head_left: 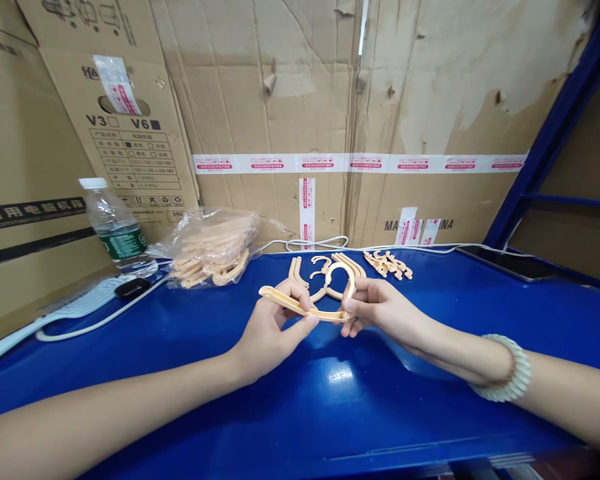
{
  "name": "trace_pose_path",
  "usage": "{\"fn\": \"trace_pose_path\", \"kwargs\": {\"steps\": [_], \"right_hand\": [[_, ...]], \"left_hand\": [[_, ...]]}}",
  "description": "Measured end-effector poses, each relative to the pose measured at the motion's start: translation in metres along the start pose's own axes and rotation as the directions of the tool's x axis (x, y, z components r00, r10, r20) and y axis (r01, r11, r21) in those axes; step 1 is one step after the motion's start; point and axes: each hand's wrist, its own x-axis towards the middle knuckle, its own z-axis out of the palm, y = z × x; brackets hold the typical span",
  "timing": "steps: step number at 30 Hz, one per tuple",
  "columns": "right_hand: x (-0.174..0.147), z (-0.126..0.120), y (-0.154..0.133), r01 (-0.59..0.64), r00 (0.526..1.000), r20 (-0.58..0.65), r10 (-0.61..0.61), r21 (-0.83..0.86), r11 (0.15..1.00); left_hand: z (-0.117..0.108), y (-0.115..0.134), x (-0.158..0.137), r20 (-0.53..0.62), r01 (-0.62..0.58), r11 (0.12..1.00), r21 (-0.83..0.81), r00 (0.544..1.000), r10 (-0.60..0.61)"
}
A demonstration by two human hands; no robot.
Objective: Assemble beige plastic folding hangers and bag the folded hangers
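Note:
My left hand (pixel 269 339) pinches a peach-coloured plastic hanger arm (pixel 283 300) between thumb and fingers, its free end pointing left. In my right hand (pixel 383 308) is a curved hanger hook (pixel 351 277) of the same colour, gripped near its base. The arm's right end meets the hook's base at my right fingertips; whether they are joined I cannot tell. Just behind lie loose straight pieces (pixel 295 272), small hook pieces (pixel 321 263), more long arms (pixel 353 264) and a cluster of short curved pieces (pixel 387 264).
A clear plastic bag (pixel 213 243) of peach-coloured parts sits at the back left, beside a water bottle (pixel 123 237). Left of these are a white keyboard (pixel 87 300) and a black mouse (pixel 132 288). A dark tablet-like slab (pixel 507 262) lies back right. Cardboard (pixel 280 113) walls the blue table (pixel 180 420).

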Motion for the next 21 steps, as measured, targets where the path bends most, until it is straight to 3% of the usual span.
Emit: {"fn": "trace_pose_path", "kwargs": {"steps": [10,13,18,21], "right_hand": [[-0.0013,0.0032,0.0015,0.075,0.996,-0.034,-0.077,-0.055,0.996],[-0.0017,0.0045,0.0023,0.067,0.998,-0.018,-0.068,-0.059,0.996],[-0.0018,0.0059,0.0022,0.157,0.985,-0.045,-0.166,-0.159,0.975],[-0.0021,0.0055,0.0024,0.123,0.990,-0.049,-0.130,-0.135,0.983]], "left_hand": [[0.0033,0.0032,0.0001,0.037,0.099,0.990,-0.099,0.995,-0.096],[0.0032,0.0036,0.0016,-0.008,0.108,0.988,-0.115,0.994,-0.109],[0.0030,-0.0010,0.0045,-0.103,0.154,0.983,-0.098,0.981,-0.164],[0.0046,-0.0036,0.0050,-0.047,0.212,0.965,-0.153,0.974,-0.221]]}}
